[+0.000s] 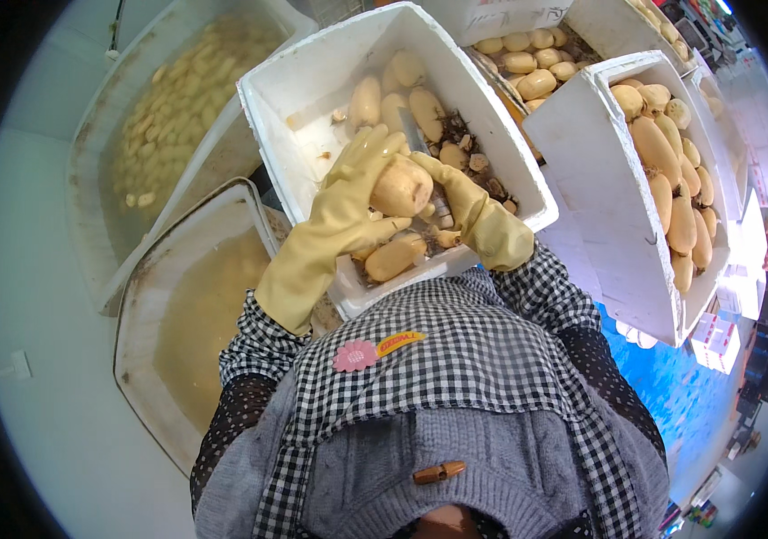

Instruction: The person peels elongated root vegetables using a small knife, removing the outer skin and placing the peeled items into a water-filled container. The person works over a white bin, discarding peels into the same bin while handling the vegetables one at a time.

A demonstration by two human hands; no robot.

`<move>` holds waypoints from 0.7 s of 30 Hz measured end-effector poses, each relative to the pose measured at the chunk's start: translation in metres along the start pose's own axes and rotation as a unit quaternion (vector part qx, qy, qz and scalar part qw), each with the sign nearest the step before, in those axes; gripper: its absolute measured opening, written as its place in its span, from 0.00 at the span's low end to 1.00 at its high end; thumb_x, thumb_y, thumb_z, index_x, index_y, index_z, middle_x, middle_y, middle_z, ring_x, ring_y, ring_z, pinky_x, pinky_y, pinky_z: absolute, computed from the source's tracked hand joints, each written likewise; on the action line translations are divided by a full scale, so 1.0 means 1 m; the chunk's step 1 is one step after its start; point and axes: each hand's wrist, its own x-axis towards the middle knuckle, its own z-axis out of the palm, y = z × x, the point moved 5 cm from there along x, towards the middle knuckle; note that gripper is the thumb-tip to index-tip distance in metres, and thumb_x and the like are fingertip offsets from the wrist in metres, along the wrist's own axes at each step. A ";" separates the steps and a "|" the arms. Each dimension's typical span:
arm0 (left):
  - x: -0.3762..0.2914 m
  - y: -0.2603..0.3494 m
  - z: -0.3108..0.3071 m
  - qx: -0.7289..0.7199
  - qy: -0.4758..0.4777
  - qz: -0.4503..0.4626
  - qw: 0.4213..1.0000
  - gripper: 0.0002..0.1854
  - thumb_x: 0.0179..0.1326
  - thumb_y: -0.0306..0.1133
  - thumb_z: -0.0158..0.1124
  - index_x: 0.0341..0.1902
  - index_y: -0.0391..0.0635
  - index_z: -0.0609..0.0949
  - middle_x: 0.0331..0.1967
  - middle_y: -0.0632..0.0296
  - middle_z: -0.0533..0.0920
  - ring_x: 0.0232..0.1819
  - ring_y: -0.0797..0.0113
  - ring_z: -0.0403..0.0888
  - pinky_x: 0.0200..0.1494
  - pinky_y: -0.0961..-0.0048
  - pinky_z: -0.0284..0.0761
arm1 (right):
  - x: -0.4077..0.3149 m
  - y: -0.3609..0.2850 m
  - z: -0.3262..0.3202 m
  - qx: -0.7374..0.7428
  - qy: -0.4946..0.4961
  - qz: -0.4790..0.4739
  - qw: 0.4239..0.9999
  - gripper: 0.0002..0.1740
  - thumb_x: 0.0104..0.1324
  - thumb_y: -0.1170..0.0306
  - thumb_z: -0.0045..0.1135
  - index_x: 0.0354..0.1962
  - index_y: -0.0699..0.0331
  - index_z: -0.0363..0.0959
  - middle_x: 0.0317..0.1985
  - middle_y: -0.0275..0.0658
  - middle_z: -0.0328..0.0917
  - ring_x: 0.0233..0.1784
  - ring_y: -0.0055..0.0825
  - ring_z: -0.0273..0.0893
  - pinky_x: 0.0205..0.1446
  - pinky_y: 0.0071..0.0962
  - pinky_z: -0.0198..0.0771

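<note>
My left hand [347,202], in a yellow rubber glove, is closed around a pale lotus root segment [400,186] over a white foam box [269,145]. Gloved alike, my right hand [468,202] is at the root's right side, on a knife [418,135] whose grey blade points away from me; part of the handle [444,215] shows below the fingers. Beneath the hands, the box holds more lotus roots [395,257], cut end pieces [478,162] and dark trimmings [455,128].
A large tub [87,148] of lotus roots in water stands at the left. Nearer me is a smaller basin [129,337] of cloudy water. Foam boxes of lotus roots are at the right, one box [599,175] tilted. Blue flooring [667,377] shows beyond my right arm.
</note>
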 end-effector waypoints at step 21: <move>-0.025 -0.077 0.040 -0.659 0.213 -0.317 0.649 0.45 0.78 0.53 0.77 0.84 0.37 0.69 0.78 0.46 0.78 0.78 0.52 0.79 0.84 0.56 0.75 | 0.021 0.021 0.002 -0.295 0.063 -0.052 0.952 0.46 0.80 0.43 0.70 0.81 0.65 0.69 0.59 0.48 0.86 0.62 0.31 0.85 0.71 0.33 0.79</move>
